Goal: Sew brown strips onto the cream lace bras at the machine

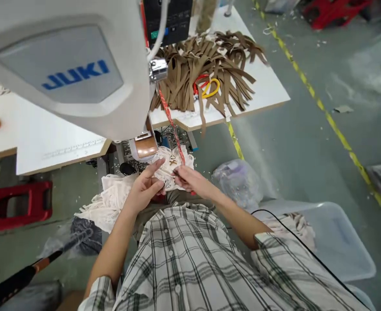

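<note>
The red cord (172, 116) beside the sewing machine (112, 26) could snag, jerking the half-hidden small tool (176, 172) clasped by the right hand's fingers and nicking the white lace cloth (188, 159), bodyward of the sewing machine. The left hand (144, 190) points toward the sewing machine, fingers released.

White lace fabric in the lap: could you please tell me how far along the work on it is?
Done: possibly some brown attachment, as small brown pieces show on the white lace fabric; whether they are fixed is unclear.
In hand: the right hand grips something small, mostly hidden; the left hand is open.
Left: probably the loose brown strips. The white pile's status is unclear.
</note>
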A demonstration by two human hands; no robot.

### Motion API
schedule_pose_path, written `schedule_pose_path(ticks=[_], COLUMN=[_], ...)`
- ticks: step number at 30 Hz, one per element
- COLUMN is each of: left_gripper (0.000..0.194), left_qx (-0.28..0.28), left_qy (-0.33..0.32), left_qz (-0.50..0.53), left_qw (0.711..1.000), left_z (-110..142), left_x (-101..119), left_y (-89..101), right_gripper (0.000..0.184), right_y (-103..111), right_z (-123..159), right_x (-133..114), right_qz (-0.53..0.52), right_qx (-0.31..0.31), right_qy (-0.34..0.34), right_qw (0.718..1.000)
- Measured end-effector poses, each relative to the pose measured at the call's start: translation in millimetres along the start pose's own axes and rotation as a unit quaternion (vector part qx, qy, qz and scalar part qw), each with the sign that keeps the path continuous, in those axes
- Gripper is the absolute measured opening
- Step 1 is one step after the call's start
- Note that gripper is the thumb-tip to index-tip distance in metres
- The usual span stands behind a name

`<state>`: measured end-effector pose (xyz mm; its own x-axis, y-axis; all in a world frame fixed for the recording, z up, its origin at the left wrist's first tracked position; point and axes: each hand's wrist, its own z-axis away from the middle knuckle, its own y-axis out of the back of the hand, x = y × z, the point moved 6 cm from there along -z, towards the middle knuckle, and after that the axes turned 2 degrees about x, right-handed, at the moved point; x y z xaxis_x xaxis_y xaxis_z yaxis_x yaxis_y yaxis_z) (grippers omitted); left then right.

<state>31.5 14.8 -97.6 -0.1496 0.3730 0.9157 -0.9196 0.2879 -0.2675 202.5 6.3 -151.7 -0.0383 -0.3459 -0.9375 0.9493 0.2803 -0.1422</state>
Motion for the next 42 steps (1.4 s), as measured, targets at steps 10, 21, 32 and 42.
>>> schedule_pose_path(ticks=[10,21,32,42], left_gripper=[0.061,0.069,0.07,0.017], left_qx=[-0.088,-0.088,-0.056,0.104], left_qy=[-0.003,-0.093,-0.063,-0.181], left_qz=[-0.079,-0.025,-0.106,-0.278], left_qw=[0.993,0.991,0.991,0.938], left_z=[4,13,15,19], left_x=[0,8,5,10], left_y=[4.0,13.6,16.0,17.2], right_gripper=[0.041,0.045,0.033,0.029], right_y=[-36,-50,-71,-50], right_z=[-13,-3,-9,-7], right_x=[-25,15,-2,-17], right_qz=[-0.089,-0.252,-0.231,-0.067], right_qx=[-0.086,-0.097,-0.095,0.108], right_qy=[-0.008,-0.142,-0.118,0.057], right_qw=[0.992,0.952,0.961,0.99])
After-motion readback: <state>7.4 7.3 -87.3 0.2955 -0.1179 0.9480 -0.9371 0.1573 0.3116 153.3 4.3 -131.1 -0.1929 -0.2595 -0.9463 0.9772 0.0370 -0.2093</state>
